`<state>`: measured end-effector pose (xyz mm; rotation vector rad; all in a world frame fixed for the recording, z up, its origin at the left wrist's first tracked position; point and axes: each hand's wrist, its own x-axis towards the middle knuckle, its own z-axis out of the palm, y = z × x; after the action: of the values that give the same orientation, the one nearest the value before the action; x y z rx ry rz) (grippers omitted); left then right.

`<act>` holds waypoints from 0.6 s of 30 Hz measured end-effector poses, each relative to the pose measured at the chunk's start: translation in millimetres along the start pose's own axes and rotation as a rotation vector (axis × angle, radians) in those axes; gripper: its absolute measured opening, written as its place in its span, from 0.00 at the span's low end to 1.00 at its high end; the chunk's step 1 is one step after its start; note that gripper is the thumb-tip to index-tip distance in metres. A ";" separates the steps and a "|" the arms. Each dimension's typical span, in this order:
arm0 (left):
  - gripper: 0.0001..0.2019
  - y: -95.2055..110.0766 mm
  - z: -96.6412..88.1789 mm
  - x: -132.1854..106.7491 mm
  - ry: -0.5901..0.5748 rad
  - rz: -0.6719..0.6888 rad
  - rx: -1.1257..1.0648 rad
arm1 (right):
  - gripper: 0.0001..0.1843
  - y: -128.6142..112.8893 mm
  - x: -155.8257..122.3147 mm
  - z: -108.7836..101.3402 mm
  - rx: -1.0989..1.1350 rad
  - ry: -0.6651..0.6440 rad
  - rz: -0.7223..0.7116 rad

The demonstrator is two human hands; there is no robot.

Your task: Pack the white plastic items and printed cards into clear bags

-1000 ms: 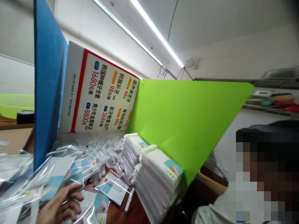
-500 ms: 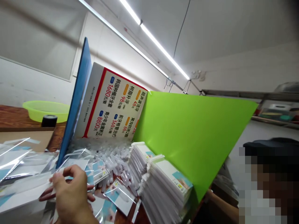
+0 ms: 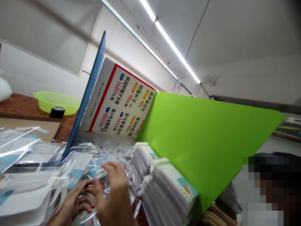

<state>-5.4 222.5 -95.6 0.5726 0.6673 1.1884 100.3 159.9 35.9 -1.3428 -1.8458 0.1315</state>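
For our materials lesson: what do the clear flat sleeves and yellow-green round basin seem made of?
Clear flat sleeves: probably glossy plastic film, given bright glare streaks and transparency. Yellow-green round basin: likely smooth plastic, from its even colour.

bagged cards: left | stacks: right | loose pieces: between, before board | basin: far left, on table

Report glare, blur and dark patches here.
Head view: glare streaks the bags at far left, and the lamp is washed out white; head view: the right hand looks soft, maybe motion-blurred; head view: the top right corner goes dark.
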 end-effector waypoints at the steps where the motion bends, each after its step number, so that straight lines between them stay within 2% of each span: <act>1: 0.28 1.3 -3.0 -2.1 -0.006 0.001 0.007 | 0.18 4.9 -1.1 -23.3 -0.087 0.021 0.026; 3: 0.26 3.0 -6.3 -3.8 -0.027 -0.001 0.024 | 0.21 21.3 -4.9 -70.8 -0.301 0.019 0.142; 6: 0.27 2.7 -5.5 -1.2 -0.061 -0.020 0.032 | 0.29 59.3 -17.9 -134.9 -0.650 -0.005 0.286; 9: 0.26 1.3 -2.2 0.5 -0.090 -0.026 0.026 | 0.34 100.9 -37.5 -177.0 -0.890 -0.069 0.316; 11: 0.25 1.4 0.4 -1.9 -0.091 -0.023 0.027 | 0.31 121.2 -49.3 -190.0 -0.944 -0.117 0.317; 13: 0.24 3.0 3.2 -6.6 -0.087 -0.025 0.038 | 0.25 131.7 -57.5 -193.1 -0.952 -0.105 0.294; 18: 0.20 9.8 7.5 -15.6 -0.103 -0.032 0.075 | 0.15 128.5 -65.2 -183.6 -0.931 0.137 0.194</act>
<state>-9.8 209.8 -80.9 0.6791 0.6324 1.0999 323.3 93.0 52.4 -2.0767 -1.6960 -0.7917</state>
